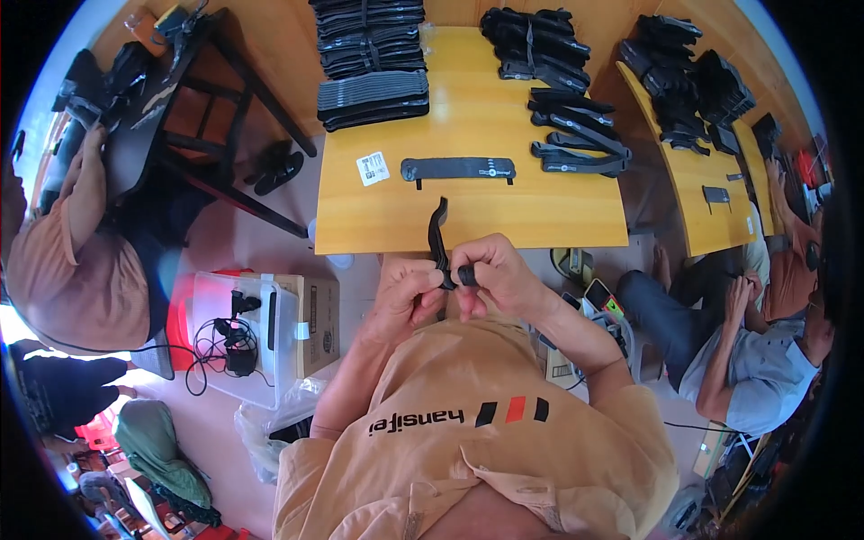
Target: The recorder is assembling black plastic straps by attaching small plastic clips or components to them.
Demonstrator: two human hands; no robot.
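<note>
Pinching a black strap (439, 236) between them, both hands sit just below the near edge of the yellow wooden table (468, 193), close to the person's chest. The left hand (407, 295) is curled nearly closed, thumb and fingers gripping the strap's lower end at about 3 o'clock of the palm. The right hand (493, 274) is likewise closed, its fingertips clamped on the same lower end, touching the left hand's fingers. The strap rises from the grip toward 12 o'clock, slightly bent, its upper tip over the table edge. On the table, at 12 o'clock from the hands, a flat black strap piece (457, 168) lies crosswise, with a small white label (373, 167) just beside it at 9 o'clock. Farther off at 11 o'clock stands a stack of grey-and-black bands (373, 95), and at 1 o'clock lies a loose heap of black straps (576, 135). At 9 o'clock from the hands, on the floor, stands a clear plastic bin (243, 342) holding black cables, touching a cardboard box (317, 324).
</note>
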